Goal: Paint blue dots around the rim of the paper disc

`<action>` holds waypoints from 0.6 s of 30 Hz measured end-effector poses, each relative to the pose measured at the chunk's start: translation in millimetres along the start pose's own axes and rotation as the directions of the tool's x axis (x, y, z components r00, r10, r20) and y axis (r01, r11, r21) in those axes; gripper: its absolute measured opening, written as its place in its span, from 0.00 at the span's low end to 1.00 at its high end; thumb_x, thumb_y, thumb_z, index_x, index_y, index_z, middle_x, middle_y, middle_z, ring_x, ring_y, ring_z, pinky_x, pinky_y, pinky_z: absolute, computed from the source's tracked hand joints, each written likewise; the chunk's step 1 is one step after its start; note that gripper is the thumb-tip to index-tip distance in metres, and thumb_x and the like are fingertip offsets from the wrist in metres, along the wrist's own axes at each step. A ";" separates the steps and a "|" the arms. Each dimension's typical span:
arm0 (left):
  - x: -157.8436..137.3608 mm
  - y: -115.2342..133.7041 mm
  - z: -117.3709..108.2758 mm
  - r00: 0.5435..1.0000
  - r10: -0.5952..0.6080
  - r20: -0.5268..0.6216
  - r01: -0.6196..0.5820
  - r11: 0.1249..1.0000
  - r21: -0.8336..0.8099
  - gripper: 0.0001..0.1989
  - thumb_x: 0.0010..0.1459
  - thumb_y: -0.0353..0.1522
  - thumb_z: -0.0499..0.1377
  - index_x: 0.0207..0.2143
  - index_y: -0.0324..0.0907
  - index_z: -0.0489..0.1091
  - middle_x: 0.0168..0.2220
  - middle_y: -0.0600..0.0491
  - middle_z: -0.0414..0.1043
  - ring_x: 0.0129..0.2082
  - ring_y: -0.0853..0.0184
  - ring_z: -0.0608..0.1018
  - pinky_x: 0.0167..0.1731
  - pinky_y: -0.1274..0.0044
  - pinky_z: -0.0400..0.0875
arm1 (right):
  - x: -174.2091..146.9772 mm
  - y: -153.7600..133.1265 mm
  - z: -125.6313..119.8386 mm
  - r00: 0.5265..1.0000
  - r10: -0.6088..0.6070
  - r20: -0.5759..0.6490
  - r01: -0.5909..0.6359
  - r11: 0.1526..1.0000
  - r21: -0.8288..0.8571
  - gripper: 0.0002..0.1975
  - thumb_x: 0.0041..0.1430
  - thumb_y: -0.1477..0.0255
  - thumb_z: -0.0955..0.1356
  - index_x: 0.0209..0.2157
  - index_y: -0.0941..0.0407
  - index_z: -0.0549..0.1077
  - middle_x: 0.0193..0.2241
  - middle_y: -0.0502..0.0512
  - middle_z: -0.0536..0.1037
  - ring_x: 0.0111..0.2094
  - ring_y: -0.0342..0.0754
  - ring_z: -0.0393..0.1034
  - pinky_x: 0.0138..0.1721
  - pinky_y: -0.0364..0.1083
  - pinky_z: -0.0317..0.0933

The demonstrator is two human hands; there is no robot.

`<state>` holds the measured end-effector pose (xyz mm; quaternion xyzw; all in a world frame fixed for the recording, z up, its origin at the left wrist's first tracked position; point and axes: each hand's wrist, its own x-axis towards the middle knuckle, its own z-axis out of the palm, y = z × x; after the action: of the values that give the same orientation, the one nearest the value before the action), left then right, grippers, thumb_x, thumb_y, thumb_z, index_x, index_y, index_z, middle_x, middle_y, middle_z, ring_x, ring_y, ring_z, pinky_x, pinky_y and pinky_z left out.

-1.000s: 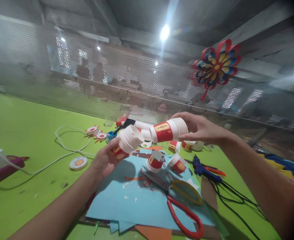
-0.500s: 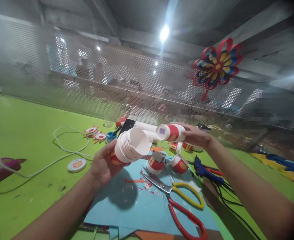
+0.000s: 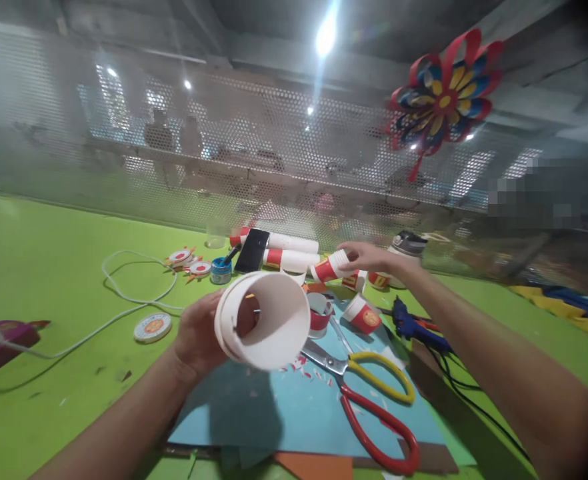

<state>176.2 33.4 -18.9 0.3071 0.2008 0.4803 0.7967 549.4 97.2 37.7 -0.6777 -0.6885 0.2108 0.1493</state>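
My left hand (image 3: 201,330) is closed around some nested white paper cups (image 3: 279,320), their wide mouth tilted towards me. A view through the front cup suggests its bottom is cut away. Farther back on the right, my right hand (image 3: 369,257) grips a short stack of red-and-white paper cups (image 3: 328,267) by the rim end, low over the table. Between the hands, a cut cup ring (image 3: 319,323) and a short cut cup (image 3: 364,315) rest on light-blue paper (image 3: 314,420). Large scissors (image 3: 341,367) with one yellow and one red handle lie nearer me, among paper scraps.
Behind lie a black phone (image 3: 253,251), a blue paint jar (image 3: 221,271) and long cup stacks (image 3: 294,259). A blue glue gun (image 3: 419,327) with cables and a bottle (image 3: 408,253) are right. Left are a round disc (image 3: 153,328) and white cable (image 3: 139,307).
My left hand has turned its cups to face me and brought them nearer. My right hand has lowered its stack, its bottom no longer facing me, towards the cups at the back.
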 end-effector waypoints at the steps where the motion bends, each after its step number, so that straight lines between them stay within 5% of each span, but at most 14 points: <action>1: 2.7 0.3 -1.8 0.997 0.038 -0.070 -0.039 0.999 -0.010 0.19 0.36 0.39 0.69 0.32 0.38 0.77 0.30 0.46 0.80 0.33 0.53 0.81 0.31 0.68 0.79 | 3.0 -0.6 -1.0 1.000 0.014 0.005 -0.014 1.000 -0.019 0.17 0.66 0.67 0.69 0.54 0.57 0.70 0.52 0.58 0.74 0.47 0.52 0.73 0.46 0.56 0.71; 4: 10.8 4.9 -4.7 0.966 0.140 -0.219 -0.147 0.989 -0.014 0.18 0.48 0.38 0.66 0.42 0.42 0.76 0.37 0.49 0.82 0.33 0.57 0.82 0.29 0.69 0.81 | 12.4 -1.9 -5.0 0.999 0.049 0.011 -0.048 0.997 -0.065 0.17 0.66 0.66 0.69 0.54 0.57 0.71 0.52 0.58 0.74 0.47 0.52 0.73 0.47 0.56 0.71; 8: 16.6 12.0 -2.8 0.927 0.258 -0.273 -0.271 0.963 -0.009 0.11 0.61 0.33 0.57 0.45 0.44 0.75 0.43 0.50 0.81 0.37 0.57 0.82 0.28 0.68 0.82 | 22.7 0.0 -6.6 0.994 0.102 0.034 -0.098 0.991 -0.091 0.17 0.66 0.66 0.68 0.54 0.57 0.71 0.52 0.58 0.74 0.47 0.52 0.73 0.46 0.55 0.71; 18: 18.9 0.2 -3.3 0.932 0.254 -0.257 -0.262 0.965 0.004 0.08 0.59 0.29 0.57 0.37 0.42 0.77 0.38 0.53 0.81 0.30 0.59 0.82 0.21 0.70 0.80 | 36.5 -6.2 20.7 0.997 0.062 0.047 -0.055 0.988 -0.142 0.18 0.66 0.66 0.69 0.55 0.57 0.70 0.52 0.59 0.74 0.47 0.52 0.73 0.46 0.56 0.71</action>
<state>182.7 51.2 -21.6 0.2542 0.2525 0.6191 0.6988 532.4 131.7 19.9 -0.7008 -0.6850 0.1836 0.0771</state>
